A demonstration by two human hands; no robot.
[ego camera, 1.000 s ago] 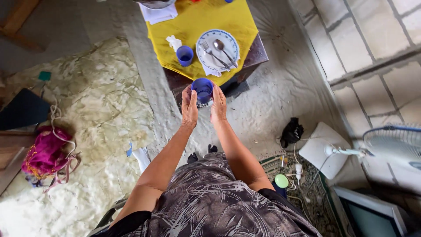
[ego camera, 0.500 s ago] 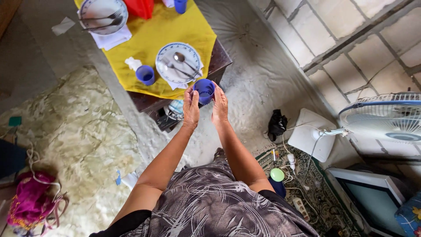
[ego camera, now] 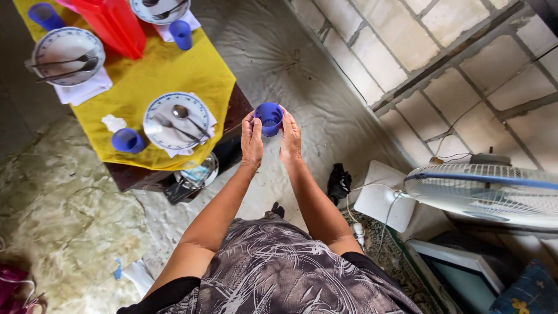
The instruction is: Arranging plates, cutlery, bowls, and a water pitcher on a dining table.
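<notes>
Blue cup (ego camera: 269, 118) is clamped between both palms, held upright in the air just off the near right corner of the worktop (ego camera: 232, 110), above the floor. Left hand (ego camera: 251, 139) presses its left wall, right hand (ego camera: 290, 136) its right wall; fingers flat and extended, not curled round. That's the grip: two-handed squeeze, nothing else held.

Change over the last second: the cup-and-hands pose is the same, but the view has swung right. The worktop has slid from dead ahead to upper left, and the fan (ego camera: 485, 189) now fills the right side. So the person has turned or stepped sideways with the cup carried along; it hasn't been set down.

Materials:
- Cup: smooth, opaque blue plastic, round, slightly tapered, open top. Contents unclear.
- Second blue cup (ego camera: 128, 141) of the same kind stands on the yellow cloth (ego camera: 168, 70), a matte woven fabric draped over dark wood.
- White plate (ego camera: 176, 121), blue-patterned rim, glazed, carrying metal cutlery.
- Red pitcher (ego camera: 116, 26), glossy plastic.
- Wall (ego camera: 407, 52): rough pale blocks, grey joints.
</notes>
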